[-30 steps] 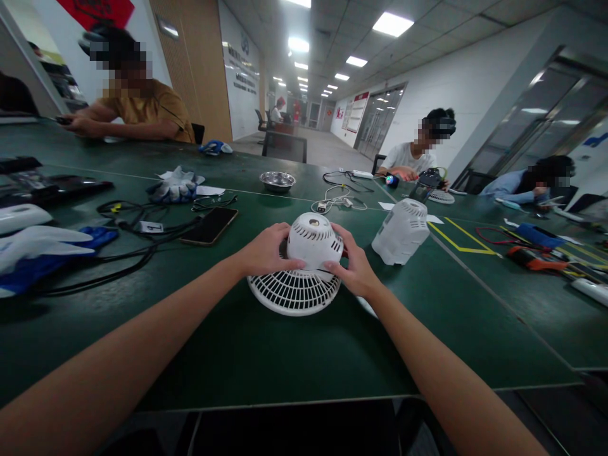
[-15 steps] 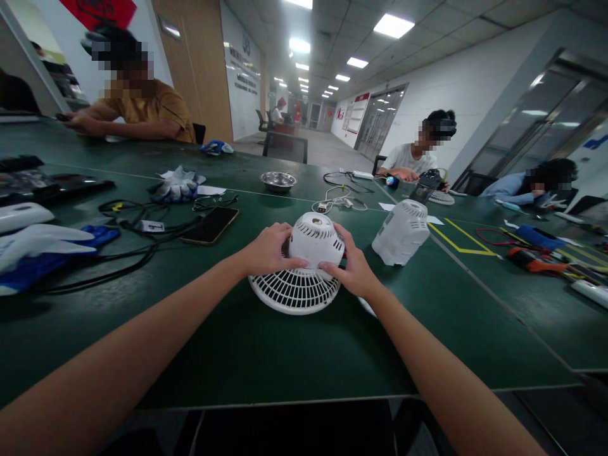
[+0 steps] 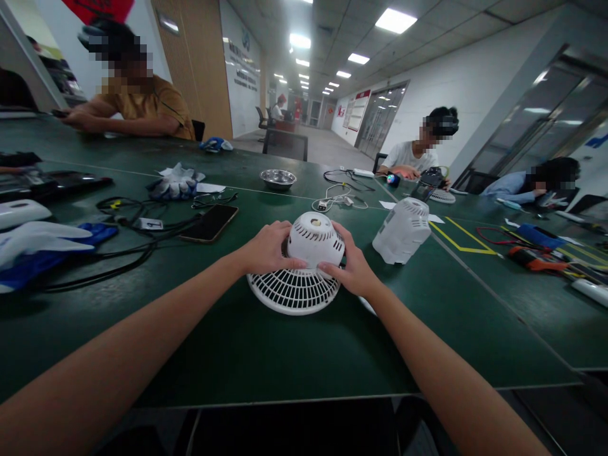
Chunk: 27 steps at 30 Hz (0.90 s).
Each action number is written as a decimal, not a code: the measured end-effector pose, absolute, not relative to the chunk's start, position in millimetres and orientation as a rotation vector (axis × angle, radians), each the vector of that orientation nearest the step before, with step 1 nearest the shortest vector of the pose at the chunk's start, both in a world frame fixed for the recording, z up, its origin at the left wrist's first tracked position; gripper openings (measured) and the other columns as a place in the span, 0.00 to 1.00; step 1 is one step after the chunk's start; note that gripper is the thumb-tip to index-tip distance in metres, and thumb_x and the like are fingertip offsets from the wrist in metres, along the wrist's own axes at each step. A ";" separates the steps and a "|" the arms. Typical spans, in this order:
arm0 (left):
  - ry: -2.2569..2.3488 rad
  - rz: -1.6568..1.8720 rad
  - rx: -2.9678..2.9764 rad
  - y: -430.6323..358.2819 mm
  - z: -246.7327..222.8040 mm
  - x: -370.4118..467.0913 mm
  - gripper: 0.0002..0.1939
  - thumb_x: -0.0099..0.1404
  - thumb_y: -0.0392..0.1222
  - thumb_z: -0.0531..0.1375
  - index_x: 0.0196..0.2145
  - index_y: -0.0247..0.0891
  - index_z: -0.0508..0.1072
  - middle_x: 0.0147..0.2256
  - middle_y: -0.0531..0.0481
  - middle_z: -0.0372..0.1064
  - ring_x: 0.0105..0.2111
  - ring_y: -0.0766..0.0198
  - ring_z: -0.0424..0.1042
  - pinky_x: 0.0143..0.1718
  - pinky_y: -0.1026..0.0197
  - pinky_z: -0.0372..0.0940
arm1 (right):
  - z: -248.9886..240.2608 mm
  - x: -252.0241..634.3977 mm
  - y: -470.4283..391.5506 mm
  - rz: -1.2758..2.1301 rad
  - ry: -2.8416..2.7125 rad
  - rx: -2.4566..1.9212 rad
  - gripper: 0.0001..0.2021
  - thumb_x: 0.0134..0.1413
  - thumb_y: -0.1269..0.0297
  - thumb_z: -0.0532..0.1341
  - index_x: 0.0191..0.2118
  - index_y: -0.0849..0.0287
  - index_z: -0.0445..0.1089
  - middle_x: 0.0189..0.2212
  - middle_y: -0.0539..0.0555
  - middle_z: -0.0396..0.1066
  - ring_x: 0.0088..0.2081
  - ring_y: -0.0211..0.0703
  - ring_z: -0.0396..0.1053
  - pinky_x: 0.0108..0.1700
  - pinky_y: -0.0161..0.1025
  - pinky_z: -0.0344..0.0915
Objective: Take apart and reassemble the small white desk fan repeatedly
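Observation:
In the middle of the green table, a white vented motor housing [image 3: 313,240] sits on a round white fan grille [image 3: 297,294] with thin ribs. My left hand [image 3: 273,250] is closed around the housing's left side, thumb along its lower front. From the right, my right hand [image 3: 351,259] grips the same housing, its thumb low on the front. Part of the grille is hidden under the housing and hands. A white plastic fan base [image 3: 403,231] stands upright to the right, apart from my hands. Under my right forearm a white piece [image 3: 368,307] shows partly.
To the left lie a phone [image 3: 210,223], black cables [image 3: 137,253] and work gloves [image 3: 52,247]. Beyond the housing are a white cable [image 3: 339,201] and a metal bowl [image 3: 278,180]. An orange multimeter [image 3: 536,258] lies at right. Several people sit around the table.
Both hands keep their hold on the housing, which stays on the grille in nearly the same place. The view has shifted very slightly.

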State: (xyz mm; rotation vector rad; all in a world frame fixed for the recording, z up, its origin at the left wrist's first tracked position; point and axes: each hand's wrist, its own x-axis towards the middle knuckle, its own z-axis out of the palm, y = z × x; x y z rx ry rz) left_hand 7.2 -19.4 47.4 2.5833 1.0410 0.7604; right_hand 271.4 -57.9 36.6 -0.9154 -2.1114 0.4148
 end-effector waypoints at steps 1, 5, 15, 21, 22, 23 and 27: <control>1.040 0.762 2.579 -19.6 47.5 7.2 0.39 0.57 0.64 0.65 0.60 0.41 0.68 0.53 0.40 0.70 0.51 0.44 0.67 0.52 0.41 0.61 | 36.2 271.1 -58.0 0.419 -2.108 -0.920 0.45 0.54 0.52 0.69 0.71 0.44 0.44 0.68 0.57 0.56 0.64 0.62 0.62 0.65 0.65 0.58; 1.043 0.747 2.552 -18.2 47.0 5.3 0.38 0.58 0.65 0.64 0.60 0.41 0.68 0.54 0.40 0.69 0.52 0.44 0.67 0.53 0.40 0.60 | 34.6 269.3 -58.4 0.429 -2.086 -0.935 0.45 0.54 0.52 0.68 0.72 0.45 0.44 0.69 0.57 0.54 0.64 0.63 0.61 0.65 0.66 0.58; 1.053 0.758 2.624 -18.9 44.3 5.9 0.42 0.54 0.66 0.65 0.60 0.38 0.68 0.53 0.36 0.68 0.50 0.42 0.67 0.51 0.37 0.60 | 34.6 269.4 -58.6 0.425 -2.101 -0.953 0.46 0.54 0.49 0.68 0.72 0.46 0.43 0.69 0.59 0.55 0.64 0.63 0.61 0.64 0.67 0.59; 1.032 0.811 2.625 -19.0 43.8 1.0 0.34 0.59 0.59 0.64 0.58 0.37 0.69 0.52 0.36 0.71 0.49 0.43 0.70 0.51 0.37 0.62 | 39.5 273.2 -60.5 0.319 -2.133 -1.008 0.46 0.54 0.44 0.65 0.71 0.49 0.43 0.60 0.62 0.66 0.55 0.64 0.70 0.57 0.68 0.66; 1.027 0.842 2.607 -19.2 43.3 0.0 0.34 0.61 0.57 0.63 0.60 0.38 0.67 0.53 0.36 0.71 0.50 0.43 0.71 0.52 0.36 0.62 | 39.8 274.2 -61.3 0.344 -2.130 -1.025 0.46 0.54 0.44 0.64 0.72 0.49 0.41 0.54 0.61 0.71 0.49 0.62 0.73 0.53 0.66 0.69; 1.009 0.868 2.584 -19.6 42.7 -0.5 0.35 0.63 0.54 0.62 0.63 0.39 0.63 0.54 0.36 0.71 0.52 0.43 0.71 0.54 0.36 0.61 | 39.8 274.9 -62.4 0.388 -2.124 -1.038 0.47 0.55 0.43 0.63 0.72 0.50 0.39 0.47 0.58 0.75 0.42 0.58 0.75 0.48 0.63 0.72; 0.831 0.905 2.501 -24.8 38.8 2.9 0.52 0.60 0.54 0.65 0.72 0.43 0.41 0.63 0.34 0.62 0.59 0.40 0.67 0.58 0.37 0.61 | 38.6 274.4 -67.7 0.571 -2.112 -1.029 0.48 0.57 0.48 0.62 0.73 0.51 0.32 0.35 0.52 0.77 0.28 0.48 0.73 0.34 0.51 0.74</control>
